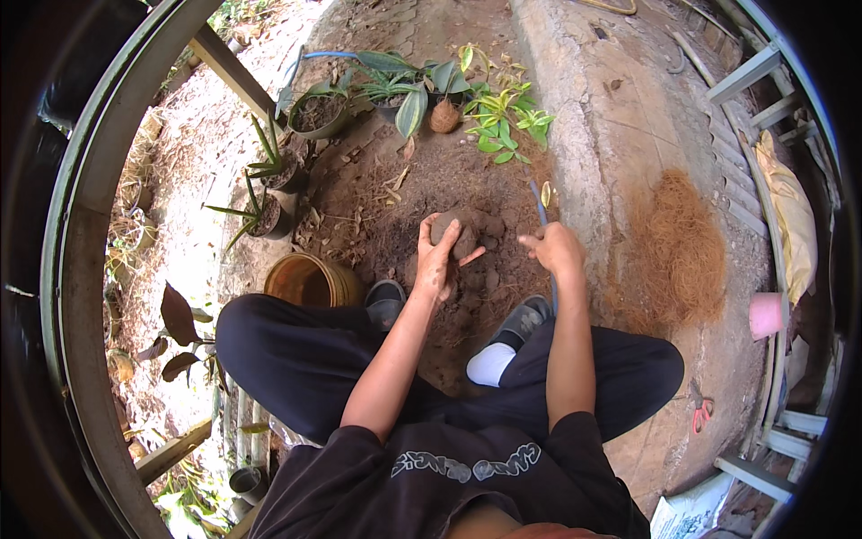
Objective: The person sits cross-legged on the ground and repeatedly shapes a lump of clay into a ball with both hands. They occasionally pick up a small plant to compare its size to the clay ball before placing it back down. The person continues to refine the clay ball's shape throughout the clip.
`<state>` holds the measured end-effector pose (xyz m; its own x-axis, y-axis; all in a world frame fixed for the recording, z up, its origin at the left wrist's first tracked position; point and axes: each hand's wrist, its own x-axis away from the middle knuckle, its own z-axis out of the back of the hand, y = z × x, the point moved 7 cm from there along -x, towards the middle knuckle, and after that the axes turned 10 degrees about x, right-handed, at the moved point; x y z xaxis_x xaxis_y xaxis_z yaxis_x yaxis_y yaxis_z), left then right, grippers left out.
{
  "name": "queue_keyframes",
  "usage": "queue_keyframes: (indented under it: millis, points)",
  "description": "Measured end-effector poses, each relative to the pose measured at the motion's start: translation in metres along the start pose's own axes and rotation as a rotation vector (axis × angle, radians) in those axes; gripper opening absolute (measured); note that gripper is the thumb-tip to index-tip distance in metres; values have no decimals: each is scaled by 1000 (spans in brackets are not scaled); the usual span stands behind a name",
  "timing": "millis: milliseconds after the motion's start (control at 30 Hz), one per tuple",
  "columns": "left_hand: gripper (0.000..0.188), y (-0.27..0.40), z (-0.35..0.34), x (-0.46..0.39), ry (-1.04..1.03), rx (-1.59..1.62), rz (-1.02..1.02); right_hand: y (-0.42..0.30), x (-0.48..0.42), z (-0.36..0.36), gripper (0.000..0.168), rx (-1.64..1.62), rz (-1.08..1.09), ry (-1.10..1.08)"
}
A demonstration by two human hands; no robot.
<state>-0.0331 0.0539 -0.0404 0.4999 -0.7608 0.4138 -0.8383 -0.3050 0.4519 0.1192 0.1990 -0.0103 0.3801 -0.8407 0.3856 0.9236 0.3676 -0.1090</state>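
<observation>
My left hand (436,259) grips a rounded ball of dark, moist soil (446,229), thumb on its near side and fingers around it. Right of it, my right hand (553,248) is raised with its fingers curled; whether anything lies between them cannot be told. A heap of loose soil (512,259) spreads on the ground below both hands. On the concrete at the right lies a pile of brown coconut fibre (677,249).
A brown bucket (343,279) stands near my left knee. Potted plants (323,114) line the far and left sides, beside a coconut-fibre ball (444,116). A blue hose (535,195) crosses the ground at right. Red-handled scissors (702,412) and a pink pot (766,315) are farther right.
</observation>
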Motion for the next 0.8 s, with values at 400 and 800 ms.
queue_keyframes:
  millis: [400,800]
  points:
    - [61,4,-19,9,-44,-366,-366,-102,25,-27,46,-1339,621,235]
    - [58,7,-17,-1,-138,-176,-40,-95,29,-10,35,-1533,607,169]
